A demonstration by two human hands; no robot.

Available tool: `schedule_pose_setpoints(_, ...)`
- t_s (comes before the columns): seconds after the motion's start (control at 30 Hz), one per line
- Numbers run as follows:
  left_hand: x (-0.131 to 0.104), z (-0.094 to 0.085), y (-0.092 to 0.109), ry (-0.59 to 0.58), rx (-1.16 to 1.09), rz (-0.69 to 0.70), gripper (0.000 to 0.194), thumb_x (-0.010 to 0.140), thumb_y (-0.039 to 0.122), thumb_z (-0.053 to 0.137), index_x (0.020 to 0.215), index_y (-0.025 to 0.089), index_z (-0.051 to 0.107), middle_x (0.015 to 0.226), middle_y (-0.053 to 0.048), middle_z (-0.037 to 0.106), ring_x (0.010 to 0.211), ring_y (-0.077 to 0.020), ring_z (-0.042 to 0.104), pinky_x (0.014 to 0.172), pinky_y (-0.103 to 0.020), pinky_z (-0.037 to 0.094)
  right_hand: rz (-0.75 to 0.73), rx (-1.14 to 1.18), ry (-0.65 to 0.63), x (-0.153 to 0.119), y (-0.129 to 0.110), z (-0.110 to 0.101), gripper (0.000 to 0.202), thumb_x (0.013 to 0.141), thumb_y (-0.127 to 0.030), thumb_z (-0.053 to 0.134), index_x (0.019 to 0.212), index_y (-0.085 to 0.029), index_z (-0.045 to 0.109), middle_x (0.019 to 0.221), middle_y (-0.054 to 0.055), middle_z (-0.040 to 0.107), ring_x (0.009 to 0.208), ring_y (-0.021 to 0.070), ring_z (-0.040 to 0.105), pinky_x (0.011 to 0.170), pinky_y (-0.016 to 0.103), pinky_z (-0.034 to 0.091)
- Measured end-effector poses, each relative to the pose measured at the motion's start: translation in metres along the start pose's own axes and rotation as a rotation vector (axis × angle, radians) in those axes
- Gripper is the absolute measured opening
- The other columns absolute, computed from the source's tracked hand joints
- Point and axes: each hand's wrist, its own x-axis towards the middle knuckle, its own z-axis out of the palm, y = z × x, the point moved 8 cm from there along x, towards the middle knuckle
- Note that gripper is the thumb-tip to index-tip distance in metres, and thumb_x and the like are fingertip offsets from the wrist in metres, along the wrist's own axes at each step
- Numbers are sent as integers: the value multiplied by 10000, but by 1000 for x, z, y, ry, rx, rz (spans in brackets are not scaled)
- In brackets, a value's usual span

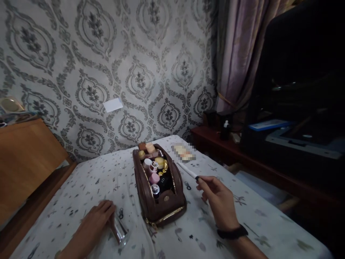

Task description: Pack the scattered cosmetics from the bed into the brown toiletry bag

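A brown zippered makeup bag (144, 196) lies on the sheet between my hands, its top unzipped. Inside it are several small jars, bottles and caps, among them a pink-lidded jar (154, 178), a yellow jar (159, 163) and a silver-topped bottle (155, 189). To the left of the bag, my left hand (98, 216) rests low over the bed with its fingers closed round the upper end of a clear, shiny slim bottle (120, 232). My right hand (215, 196), with a black wristband, pinches a white pen-like stick (188, 170) by its black end, right of the bag.
The bed (78, 201) has a white patterned sheet. A pixelated flat item (184, 152) lies beyond the stick. A wooden headboard-like panel (32, 154) stands left; a dark television (299, 79) and a red-brown cabinet (207, 138) stand right. A patterned wall (140, 79) closes the back.
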Motion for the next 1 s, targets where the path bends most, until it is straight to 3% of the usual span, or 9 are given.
schedule_pose_setpoints(0.1, -2, -10, 3, 21, -41, 19, 419, 842, 77, 405, 1164, 231, 625, 1263, -75, 634, 1223, -255, 554, 955, -400, 493, -36, -144, -53, 6, 13, -1, 325, 658, -483, 700, 748, -173, 659, 651, 47, 666, 607, 201, 610, 500, 281, 437)
schedule_pose_setpoints(0.23, -7, -38, 3, 253, -210, 64, 363, 912, 191, 431, 1246, 245, 561, 1305, -85, 607, 1202, -238, 567, 964, -383, 506, -133, -378, -121, 9, 18, 1, 272, 656, -483, 633, 666, -211, 648, 631, 41, 688, 605, 228, 623, 588, 336, 471)
schedule_pose_setpoints(0.37, -4, -81, 14, 474, -475, 133, 382, 947, 320, 460, 1317, 237, 504, 1308, -104, 601, 1177, -237, 586, 990, -399, 498, -152, -473, -137, 7, 13, 2, 257, 644, -482, 597, 655, -231, 652, 659, 47, 709, 621, 245, 631, 604, 345, 470)
schedule_pose_setpoints(0.53, 15, -139, 43, 626, -750, 179, 381, 906, 349, 574, 1260, 213, 534, 1280, -95, 616, 1187, -233, 588, 1021, -398, 483, -72, -391, -125, 7, 13, -2, 257, 575, -491, 647, 608, -237, 658, 622, 46, 700, 599, 249, 619, 586, 350, 458)
schedule_pose_setpoints(0.63, 24, -166, 70, 684, -644, 338, 381, 933, 285, 530, 1305, 214, 496, 1326, -116, 575, 1220, -232, 558, 1037, -424, 467, 60, -188, -77, 7, 14, -8, 314, 549, -514, 700, 618, -210, 659, 576, 48, 670, 548, 216, 581, 526, 324, 441)
schedule_pose_setpoints(0.73, 33, -178, 94, 709, -435, 481, 374, 955, 194, 457, 1327, 234, 477, 1377, -115, 532, 1290, -218, 492, 1072, -435, 436, 107, -16, 7, 6, 2, -11, 339, 562, -498, 742, 653, -183, 656, 551, 46, 647, 491, 165, 516, 475, 287, 419)
schedule_pose_setpoints(0.83, 46, -180, 110, 699, -280, 572, 421, 950, 106, 393, 1351, 220, 451, 1403, -119, 514, 1348, -216, 433, 1092, -449, 421, 28, 51, 33, 5, -23, -4, 327, 611, -471, 751, 696, -170, 656, 562, 38, 636, 452, 123, 458, 429, 254, 378)
schedule_pose_setpoints(1.0, 69, -178, 128, 621, -131, 632, 519, 904, 18, 360, 1391, 189, 411, 1460, -118, 461, 1405, -220, 354, 1132, -469, 378, -122, 133, -35, 2, -56, 19, 321, 653, -470, 748, 737, -178, 644, 560, 15, 611, 450, 114, 460, 407, 234, 357)
